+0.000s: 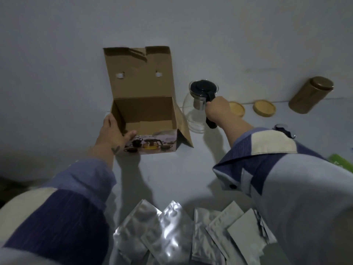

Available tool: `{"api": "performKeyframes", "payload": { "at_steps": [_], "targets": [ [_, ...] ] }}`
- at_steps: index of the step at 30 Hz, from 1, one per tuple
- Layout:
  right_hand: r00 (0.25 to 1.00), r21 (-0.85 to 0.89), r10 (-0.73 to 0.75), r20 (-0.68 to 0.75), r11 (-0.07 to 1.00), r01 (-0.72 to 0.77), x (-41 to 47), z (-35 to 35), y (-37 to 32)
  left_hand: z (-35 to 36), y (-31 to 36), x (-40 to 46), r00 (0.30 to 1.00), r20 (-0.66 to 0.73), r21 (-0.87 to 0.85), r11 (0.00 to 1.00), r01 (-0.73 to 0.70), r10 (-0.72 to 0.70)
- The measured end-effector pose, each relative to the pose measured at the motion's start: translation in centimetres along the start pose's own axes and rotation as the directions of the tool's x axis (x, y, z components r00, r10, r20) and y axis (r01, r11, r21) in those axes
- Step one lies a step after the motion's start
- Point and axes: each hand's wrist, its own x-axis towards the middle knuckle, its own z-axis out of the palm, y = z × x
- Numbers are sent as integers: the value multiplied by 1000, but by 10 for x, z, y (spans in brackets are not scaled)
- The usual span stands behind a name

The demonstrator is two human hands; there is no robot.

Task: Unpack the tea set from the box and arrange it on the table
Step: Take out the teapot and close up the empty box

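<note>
An open cardboard box [145, 111] with a printed tea-set picture on its front stands on the white table, lid flap upright; its inside looks bare. My left hand [113, 131] grips the box's near-left corner, thumb over the front rim. Right of the box stands a glass teapot [193, 111] with a black lid and a metal infuser. My right hand [216, 109] is closed around its black handle; the pot's base sits at or just above the table.
Two round wooden coasters [264, 108] lie behind my right hand, the nearer one [237, 109] partly hidden. A gold cylindrical tin [310, 97] stands at the far right. Several silver foil pouches [172, 232] cover the near table edge. A green item [342, 163] peeks in at right.
</note>
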Motion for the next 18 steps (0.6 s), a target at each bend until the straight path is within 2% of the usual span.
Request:
{"api": "performKeyframes", "payload": {
  "at_steps": [5,11,18],
  "targets": [
    [998,76,58,33,995,-60,6,32,21,2,-3,5,1000,-16,-52,998,-22,22],
    [987,162,147,65,974,-155,21,51,35,5,-4,7,999,-43,-30,999,-16,15],
    [978,20,193,81,981,-195,24,50,35,3,-8,10,999,-20,-40,999,-28,27]
  ]
}}
